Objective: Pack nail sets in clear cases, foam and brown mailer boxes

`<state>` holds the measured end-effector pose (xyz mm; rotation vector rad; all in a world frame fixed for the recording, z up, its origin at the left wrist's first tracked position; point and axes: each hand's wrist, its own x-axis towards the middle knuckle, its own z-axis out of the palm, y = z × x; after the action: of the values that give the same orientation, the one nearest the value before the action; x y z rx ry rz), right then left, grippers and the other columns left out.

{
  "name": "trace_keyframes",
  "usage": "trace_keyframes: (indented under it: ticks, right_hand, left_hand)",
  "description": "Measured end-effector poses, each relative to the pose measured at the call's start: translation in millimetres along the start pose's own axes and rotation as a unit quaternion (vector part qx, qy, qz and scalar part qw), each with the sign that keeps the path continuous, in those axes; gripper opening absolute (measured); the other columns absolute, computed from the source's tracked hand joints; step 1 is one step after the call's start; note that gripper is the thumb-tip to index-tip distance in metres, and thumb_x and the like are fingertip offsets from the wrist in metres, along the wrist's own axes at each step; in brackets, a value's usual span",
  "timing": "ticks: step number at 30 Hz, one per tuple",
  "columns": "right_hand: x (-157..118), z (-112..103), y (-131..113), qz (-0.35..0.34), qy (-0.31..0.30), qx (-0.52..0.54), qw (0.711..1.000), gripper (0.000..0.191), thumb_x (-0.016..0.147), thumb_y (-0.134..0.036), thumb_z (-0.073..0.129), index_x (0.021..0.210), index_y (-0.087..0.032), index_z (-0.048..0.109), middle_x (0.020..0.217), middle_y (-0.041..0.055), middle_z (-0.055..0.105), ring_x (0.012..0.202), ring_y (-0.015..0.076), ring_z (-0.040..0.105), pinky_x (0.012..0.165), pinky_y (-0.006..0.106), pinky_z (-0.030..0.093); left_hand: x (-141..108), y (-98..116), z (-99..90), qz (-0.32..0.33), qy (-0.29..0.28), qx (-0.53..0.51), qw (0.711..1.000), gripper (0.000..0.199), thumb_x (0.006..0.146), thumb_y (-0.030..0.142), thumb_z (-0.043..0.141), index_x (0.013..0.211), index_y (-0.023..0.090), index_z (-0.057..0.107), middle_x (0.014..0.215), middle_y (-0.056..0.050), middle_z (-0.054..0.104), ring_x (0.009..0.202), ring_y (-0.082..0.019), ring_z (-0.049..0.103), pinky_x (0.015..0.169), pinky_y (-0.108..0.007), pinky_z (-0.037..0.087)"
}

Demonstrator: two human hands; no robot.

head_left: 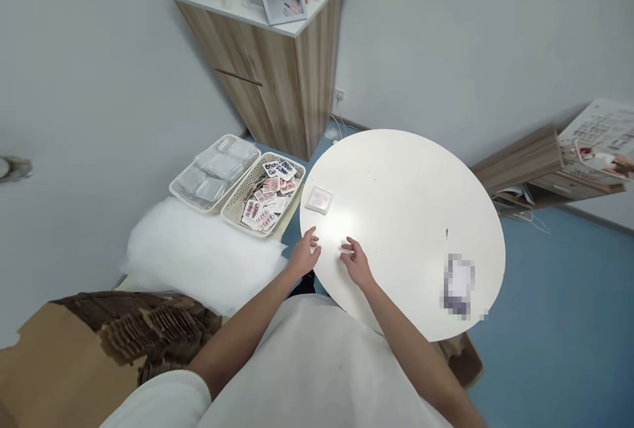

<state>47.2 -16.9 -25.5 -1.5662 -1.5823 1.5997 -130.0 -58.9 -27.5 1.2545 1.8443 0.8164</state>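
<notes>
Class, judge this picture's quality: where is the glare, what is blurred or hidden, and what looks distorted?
Head view: glare washes out the white tabletop between the flat packet and the right hand; head view: a pixelated patch hides detail; head view: the object at the left edge is too blurred to name; head view: the wooden cabinet leans, apparently from wide-angle distortion.
</notes>
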Motion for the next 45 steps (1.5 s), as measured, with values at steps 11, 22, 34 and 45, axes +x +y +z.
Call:
trace_keyframes:
  ticks: [11,22,34,45]
  right_hand:
    - [-26.3,22.2,20.3,-0.081,-0.161,-0.025,0.983,0.035,0.074,-0.043,0.047,0.098,-0.019,0.056,0.089,0.0077,0.064,0.075,0.0184,0.061,0.072,0.036,0.050]
    - [-40.8,115.6,-81.7,-0.304,-0.328,-0.211,0.869,0.034,0.077,-0.041,0.047,0.103,-0.021,0.055,0.093,0.0062,0.061,0.078,0.0193,0.058,0.071,0.036,0.047]
    - [-145.6,292.0,-151.3,-0.529,-0.234,-0.456,0.676,0.036,0.076,-0.034,0.053,0.109,-0.019,0.052,0.093,0.0127,0.056,0.090,0.0269,0.052,0.075,0.036,0.041]
    - [-157.2,314.0,-148.2,-0.490,-0.215,-0.475,0.699,0.025,0.079,-0.018,0.038,0.100,-0.020,0.052,0.092,0.0063,0.060,0.076,0.0190,0.056,0.063,0.028,0.037]
  left_hand:
    - [-101.5,13.0,1.7,-0.043,0.038,-0.010,0.998,0.039,0.077,0.028,0.047,0.116,0.020,0.048,0.099,-0.007,0.062,0.082,-0.017,0.059,0.076,-0.032,0.047]
    - [-232.4,-12.6,-92.5,-0.088,0.257,0.044,0.961,0.043,0.080,0.029,0.042,0.123,0.023,0.041,0.104,-0.006,0.059,0.090,-0.017,0.057,0.082,-0.032,0.044]
    - [-346.2,-88.8,-182.5,-0.276,0.324,0.235,0.874,0.053,0.078,0.053,0.039,0.112,0.013,0.049,0.103,-0.015,0.057,0.097,-0.032,0.051,0.076,-0.040,0.041]
    - [-358.9,-116.2,-183.6,-0.235,0.293,0.177,0.910,0.046,0.078,0.053,0.042,0.100,0.015,0.055,0.093,-0.013,0.061,0.086,-0.028,0.057,0.069,-0.034,0.042]
